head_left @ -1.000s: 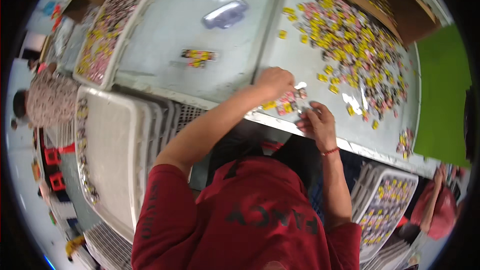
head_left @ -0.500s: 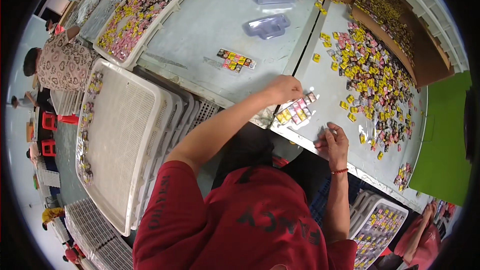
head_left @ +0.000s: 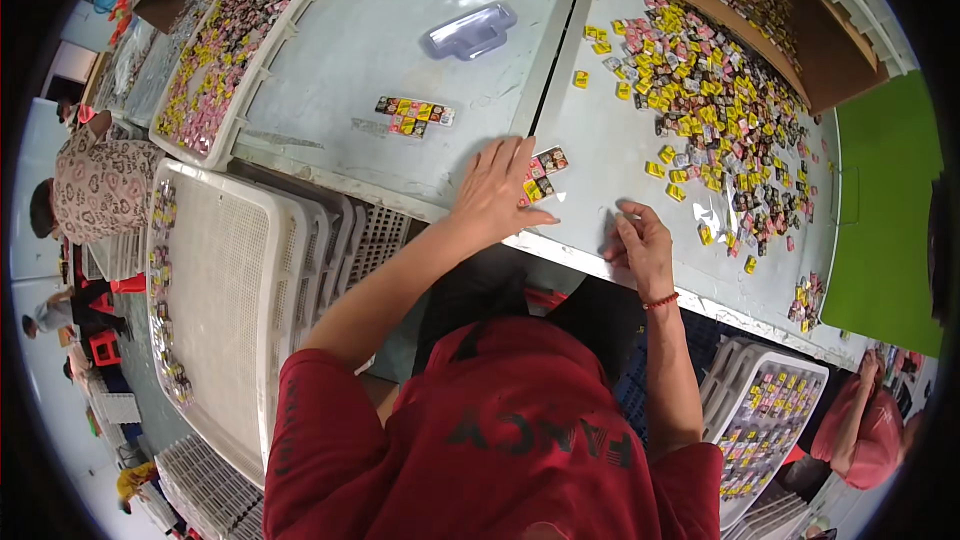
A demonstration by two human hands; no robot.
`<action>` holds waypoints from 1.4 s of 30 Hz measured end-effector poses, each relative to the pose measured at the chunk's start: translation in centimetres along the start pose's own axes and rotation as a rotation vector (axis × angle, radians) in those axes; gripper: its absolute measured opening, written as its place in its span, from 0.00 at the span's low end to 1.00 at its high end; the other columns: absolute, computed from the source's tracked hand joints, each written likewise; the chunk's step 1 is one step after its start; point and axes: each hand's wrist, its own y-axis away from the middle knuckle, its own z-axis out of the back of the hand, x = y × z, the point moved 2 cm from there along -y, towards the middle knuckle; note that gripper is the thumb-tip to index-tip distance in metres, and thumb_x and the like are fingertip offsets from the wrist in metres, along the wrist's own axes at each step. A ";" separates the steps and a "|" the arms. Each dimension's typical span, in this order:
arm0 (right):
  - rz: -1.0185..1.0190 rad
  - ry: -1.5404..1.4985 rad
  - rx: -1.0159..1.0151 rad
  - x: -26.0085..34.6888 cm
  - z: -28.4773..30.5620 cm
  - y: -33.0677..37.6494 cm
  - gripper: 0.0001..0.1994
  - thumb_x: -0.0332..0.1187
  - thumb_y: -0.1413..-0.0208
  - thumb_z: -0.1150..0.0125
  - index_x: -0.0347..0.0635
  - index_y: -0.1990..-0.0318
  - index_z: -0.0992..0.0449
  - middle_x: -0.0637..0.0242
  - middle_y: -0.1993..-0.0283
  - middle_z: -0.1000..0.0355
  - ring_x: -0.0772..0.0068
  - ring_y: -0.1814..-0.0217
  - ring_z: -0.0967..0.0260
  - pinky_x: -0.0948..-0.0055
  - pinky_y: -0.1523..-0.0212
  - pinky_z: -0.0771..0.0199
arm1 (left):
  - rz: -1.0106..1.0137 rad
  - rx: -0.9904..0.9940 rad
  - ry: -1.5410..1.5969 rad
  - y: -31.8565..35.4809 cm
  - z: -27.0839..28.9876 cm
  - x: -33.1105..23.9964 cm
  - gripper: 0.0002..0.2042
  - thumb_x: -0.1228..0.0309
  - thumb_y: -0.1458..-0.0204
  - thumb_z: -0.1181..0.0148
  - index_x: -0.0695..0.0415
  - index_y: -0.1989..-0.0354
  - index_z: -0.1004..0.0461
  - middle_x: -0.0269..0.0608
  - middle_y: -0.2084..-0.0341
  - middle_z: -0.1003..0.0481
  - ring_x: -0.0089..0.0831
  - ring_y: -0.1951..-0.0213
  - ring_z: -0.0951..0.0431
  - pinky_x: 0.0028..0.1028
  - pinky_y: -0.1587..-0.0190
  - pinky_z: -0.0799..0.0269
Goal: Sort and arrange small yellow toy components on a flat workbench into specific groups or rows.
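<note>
My left hand [head_left: 496, 190] lies palm down at the table's front edge, fingers stretched out and thumb apart. It partly covers a small block of square pieces [head_left: 541, 186] in black, yellow and pink; the rest of that block is hidden under it. To its right, my right hand [head_left: 641, 248] rests at the edge with fingers half bent and apart, and I see nothing in it. Another set of joined square pieces [head_left: 412, 115] lies further left on the table. A large loose heap of similar yellow, black and pink pieces [head_left: 715, 90] spreads to the right.
Clear plastic blister trays [head_left: 470, 32] lie at the back. A cardboard box [head_left: 830, 60] of pieces stands back right. At left are a white tray of pieces [head_left: 225, 70] and stacked white perforated trays [head_left: 225, 280]. A filled tray [head_left: 770, 420] stands low right. Other people are nearby.
My left hand has gone from a pinch above the block to lying flat over it, and the block is now partly covered. The view has shifted; my right hand stays near the edge.
</note>
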 end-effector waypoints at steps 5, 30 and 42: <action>-0.003 0.011 -0.012 -0.2 -0.2 -0.1 0.14 0.32 0.39 0.46 0.38 0.47 0.32 0.66 0.70 0.28 0.79 0.80 0.30 0.82 0.81 0.32 | 0.182 -0.125 0.004 1.2 -0.3 0.8 0.30 0.57 0.53 0.36 0.68 0.47 0.34 0.55 0.57 0.29 0.51 0.48 0.33 0.43 0.47 0.36; 0.001 -0.111 0.168 6.3 -10.9 -7.9 0.09 0.30 0.42 0.42 0.36 0.57 0.26 0.68 0.67 0.24 0.82 0.74 0.32 0.80 0.76 0.31 | 0.547 -0.299 0.446 0.8 7.2 10.9 0.13 0.72 0.46 0.44 0.60 0.53 0.27 0.37 0.76 0.24 0.21 0.76 0.27 0.23 0.73 0.31; 0.021 -0.002 0.180 9.1 -21.2 -12.8 0.08 0.29 0.44 0.43 0.36 0.59 0.27 0.70 0.72 0.27 0.81 0.77 0.31 0.81 0.83 0.34 | 0.713 -0.404 0.357 0.5 10.1 20.8 0.12 0.71 0.50 0.41 0.64 0.60 0.24 0.39 0.80 0.23 0.23 0.78 0.26 0.25 0.74 0.30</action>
